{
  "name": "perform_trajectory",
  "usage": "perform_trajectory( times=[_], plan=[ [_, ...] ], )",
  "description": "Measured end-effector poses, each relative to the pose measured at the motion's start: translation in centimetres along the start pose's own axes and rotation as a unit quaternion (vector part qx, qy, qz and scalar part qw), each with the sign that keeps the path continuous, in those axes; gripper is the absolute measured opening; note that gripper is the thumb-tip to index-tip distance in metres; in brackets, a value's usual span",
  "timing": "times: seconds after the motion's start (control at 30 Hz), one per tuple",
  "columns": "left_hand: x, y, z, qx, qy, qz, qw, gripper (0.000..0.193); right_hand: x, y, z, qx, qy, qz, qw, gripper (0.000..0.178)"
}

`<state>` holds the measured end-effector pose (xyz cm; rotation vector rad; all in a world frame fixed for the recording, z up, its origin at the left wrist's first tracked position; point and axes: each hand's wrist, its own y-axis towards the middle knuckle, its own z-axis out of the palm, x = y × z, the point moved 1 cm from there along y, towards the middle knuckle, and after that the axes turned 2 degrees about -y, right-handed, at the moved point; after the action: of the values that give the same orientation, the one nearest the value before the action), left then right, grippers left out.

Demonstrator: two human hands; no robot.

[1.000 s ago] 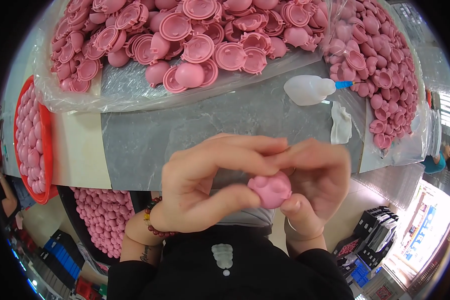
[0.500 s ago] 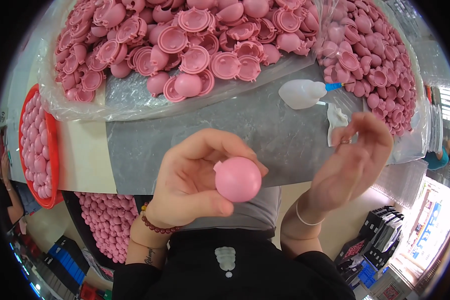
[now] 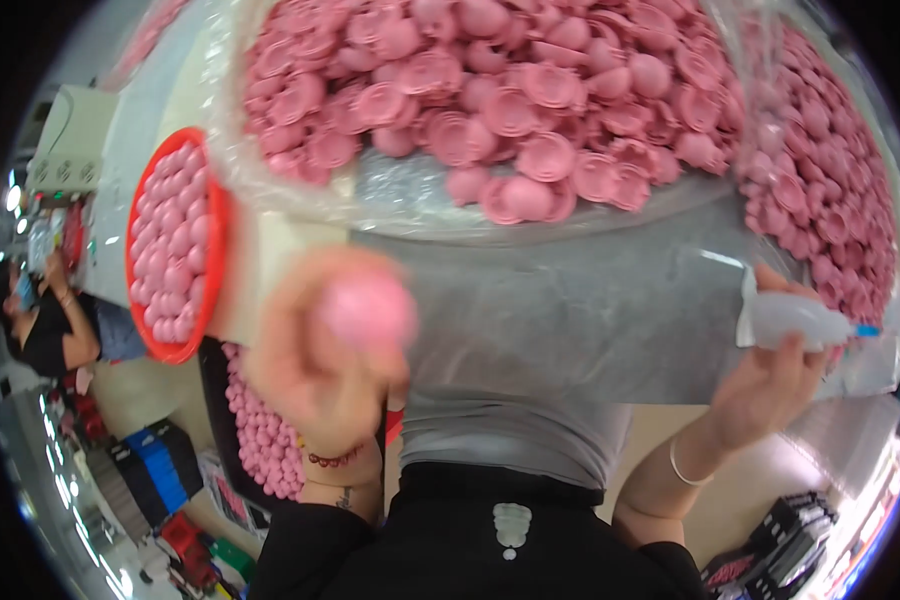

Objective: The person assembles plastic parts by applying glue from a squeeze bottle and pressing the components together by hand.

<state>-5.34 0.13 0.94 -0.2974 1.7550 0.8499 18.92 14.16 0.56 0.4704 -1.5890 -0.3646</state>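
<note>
**Ball and bottle held well apart; nozzle directed away from ball**

The pink ball (image 3: 370, 308) is found left of the frame's centre, in the left hand (image 3: 315, 370). Motion blur affects both; the fingers appear curled about the ball, gripping it at the side, but exact fingertip contact cannot be determined.

The right hand (image 3: 770, 375), at the right of the frame, has its fingers closed around a white squeeze bottle (image 3: 795, 322), with the thumb on the lower side and fingertips showing above. The bottle's long axis runs nearly level across the picture. Its blue nozzle (image 3: 866, 330) points to the right edge, so the rounded base is the end nearer the ball. The ball lies to the left of the bottle, at about the same height in the frame, with grey tabletop (image 3: 530, 310) between. The left hand is by far the nearer to the ball.

A white scrap (image 3: 744, 308), cloth or paper, shows at the bottle's base; contact is unclear. Pink half-shells (image 3: 510, 110) are heaped at upper centre. A red basket (image 3: 219, 250) of pink balls stands at upper left.
</note>
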Motion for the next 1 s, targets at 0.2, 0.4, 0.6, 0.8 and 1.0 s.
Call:
perform_trajectory(
  times=[0.2,0.4,0.6,0.8,1.0],
  plan=[
    [0.8,3.7,-11.7,-0.143,0.603,0.035,0.784,0.031,0.8,-0.6,0.0,0.006,0.019,0.050,0.999,0.039],
    [-0.3,3.5,-6.6,-0.156,0.421,0.119,0.886,0.026,1.4,-1.2,1.7,0.014,0.009,0.038,0.999,0.042],
    [-1.1,2.5,1.8,0.205,0.359,0.135,0.900,0.033,2.2,-2.1,2.5,0.044,0.032,0.077,0.996,0.049],
    [-1.1,2.4,3.7,0.253,0.394,0.083,0.880,0.037,2.3,-2.4,2.2,0.050,0.029,0.110,0.992,0.047],
    [-0.9,2.3,3.8,0.240,0.390,0.118,0.881,0.038,1.9,-2.5,1.8,0.061,0.038,0.116,0.991,0.047]
  ],
)
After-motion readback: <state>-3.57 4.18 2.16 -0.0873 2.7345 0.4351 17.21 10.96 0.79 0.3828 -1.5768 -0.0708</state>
